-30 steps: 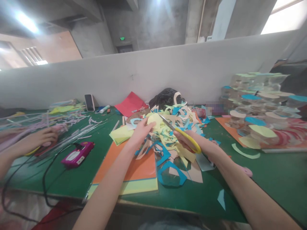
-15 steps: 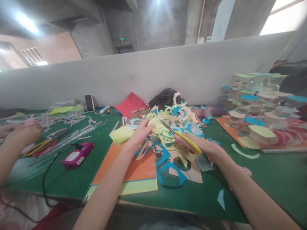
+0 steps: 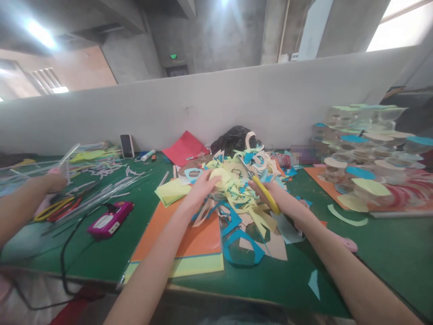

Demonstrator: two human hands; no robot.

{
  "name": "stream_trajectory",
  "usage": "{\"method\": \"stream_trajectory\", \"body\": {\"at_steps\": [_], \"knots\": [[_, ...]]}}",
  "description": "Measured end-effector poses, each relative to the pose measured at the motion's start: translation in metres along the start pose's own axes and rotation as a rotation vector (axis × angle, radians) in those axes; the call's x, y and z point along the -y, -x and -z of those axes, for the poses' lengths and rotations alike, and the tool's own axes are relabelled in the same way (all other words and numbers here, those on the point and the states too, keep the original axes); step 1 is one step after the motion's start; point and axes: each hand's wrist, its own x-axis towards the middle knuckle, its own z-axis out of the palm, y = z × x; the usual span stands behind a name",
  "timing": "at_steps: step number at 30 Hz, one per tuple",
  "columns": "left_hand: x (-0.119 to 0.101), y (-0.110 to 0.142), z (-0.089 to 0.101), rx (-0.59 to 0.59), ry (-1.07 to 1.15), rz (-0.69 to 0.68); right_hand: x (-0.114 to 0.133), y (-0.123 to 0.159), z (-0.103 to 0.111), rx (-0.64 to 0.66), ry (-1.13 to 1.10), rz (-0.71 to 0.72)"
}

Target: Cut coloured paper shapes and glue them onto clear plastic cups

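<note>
My left hand [image 3: 200, 187] pinches a pale yellow piece of paper [image 3: 221, 178] with a rounded outline, above a heap of cut scraps. In my right hand [image 3: 279, 196] are the yellow-handled scissors [image 3: 266, 195], their blades pointing up and left. The blade tips are just right of the yellow paper and look apart from it. Beneath both hands lie paper scraps [image 3: 262, 221] in yellow, cream and blue, among them a blue cut-out ring [image 3: 242, 247]. Orange and yellow paper sheets [image 3: 199, 239] lie under my left forearm.
At far left a co-worker's hand [image 3: 52, 183] holds a clear stick near more scissors [image 3: 56, 209]. A purple device [image 3: 110, 220] with a black cable sits nearby. Stacked clear cups [image 3: 382, 117] with paper rounds stand at right. A phone [image 3: 127, 146] leans on the partition.
My right hand with the scissors has moved right, and the blades have come away from the yellow paper. The co-worker's hand has shifted and now holds up a clear stick.
</note>
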Motion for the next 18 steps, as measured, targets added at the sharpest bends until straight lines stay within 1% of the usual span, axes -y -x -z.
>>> {"method": "stream_trajectory", "body": {"at_steps": [3, 7, 10, 13, 15, 17, 18], "knots": [[0.000, 0.001, -0.003, -0.024, -0.034, -0.003, -0.003, -0.004, -0.004, -0.011, 0.118, -0.026], [0.001, 0.005, -0.005, -0.024, -0.069, -0.023, 0.003, 0.005, -0.011, -0.096, 0.297, -0.049], [0.000, 0.007, -0.006, -0.008, -0.074, -0.033, 0.007, 0.011, -0.015, -0.144, 0.388, -0.021], [-0.002, 0.009, -0.007, -0.023, -0.074, -0.024, 0.007, 0.010, -0.017, -0.194, 0.454, 0.031], [-0.003, 0.009, -0.009, -0.034, -0.060, -0.020, 0.007, 0.007, -0.018, -0.255, 0.421, 0.088], [-0.003, 0.010, -0.011, -0.041, -0.038, -0.013, 0.010, 0.004, -0.018, -0.294, 0.297, 0.159], [-0.003, 0.010, -0.012, -0.049, -0.032, -0.007, 0.013, 0.004, -0.018, -0.294, 0.227, 0.191]]}}
